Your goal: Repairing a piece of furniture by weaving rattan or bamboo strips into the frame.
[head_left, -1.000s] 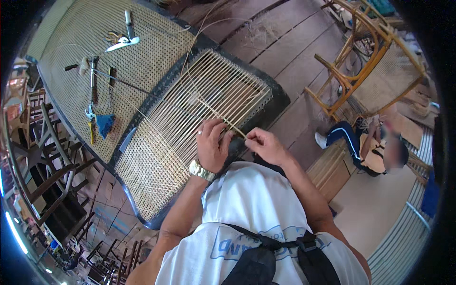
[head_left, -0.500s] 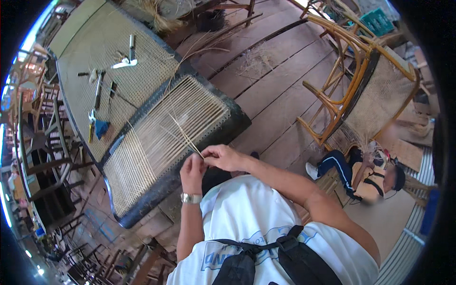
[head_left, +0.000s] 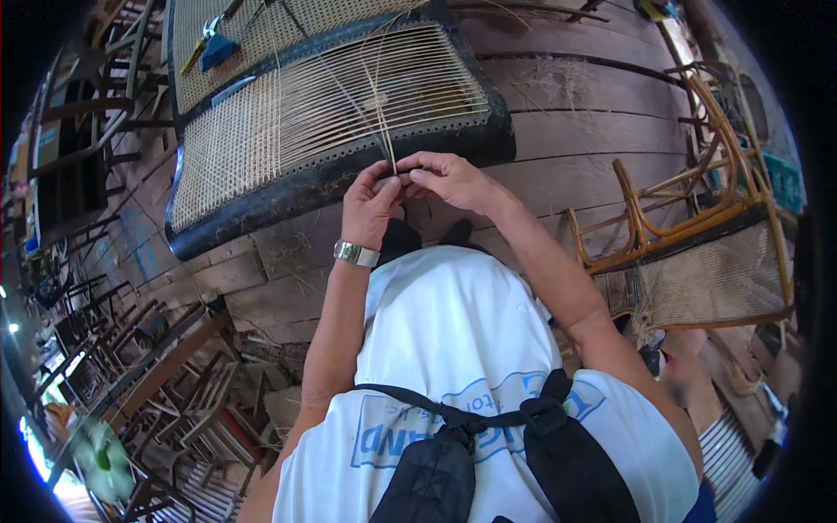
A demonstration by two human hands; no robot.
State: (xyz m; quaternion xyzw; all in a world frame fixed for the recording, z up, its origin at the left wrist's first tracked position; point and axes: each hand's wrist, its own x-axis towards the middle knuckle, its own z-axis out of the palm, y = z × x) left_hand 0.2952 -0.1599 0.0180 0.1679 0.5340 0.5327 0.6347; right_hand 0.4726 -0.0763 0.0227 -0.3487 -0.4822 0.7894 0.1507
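Checker: Report the grip first.

Recorder: Left hand point(head_left: 370, 207): thumb and fingertips brought together, pinching pale cane strands point(head_left: 391, 155) near their visible end. Right hand point(head_left: 455, 181): fingers bent, thumb and forefinger drawn close, tips right beside those of the left at the same strands. Whether the right tips press on anything cannot be told; the fingers overlap there.

Checker: Position of the strands?

Recorder: They lead from the fingers over the near edge of a black frame point(head_left: 296, 186), then across the long rows of cane point(head_left: 436, 74) within it, toward the far side. They lie crosswise to those rows.

Checker: Condition of the frame's filling?

Recorder: Two zones noted. Left part: close weave point(head_left: 227, 157). Right part: parallel rows with gaps between them.

Checker: Beyond the frame?

Recorder: A second woven panel point(head_left: 261, 50) adjoins its far side. On it lie a tool with a yellow handle point(head_left: 190, 57) and, just beside that, a small blue item point(head_left: 218, 54), kind unclear.

Checker: The worker and surroundings?

Recorder: Metal watch point(head_left: 356, 254) on the left wrist; white shirt point(head_left: 453, 305); black straps point(head_left: 427, 479) over it. Underfoot, a floor of wooden boards point(head_left: 575, 131). Well off to the right, a wooden chair point(head_left: 715, 279) with a woven surface. Toward the lower left, a crowd of wooden chairs point(head_left: 222, 405), much bent by the lens.
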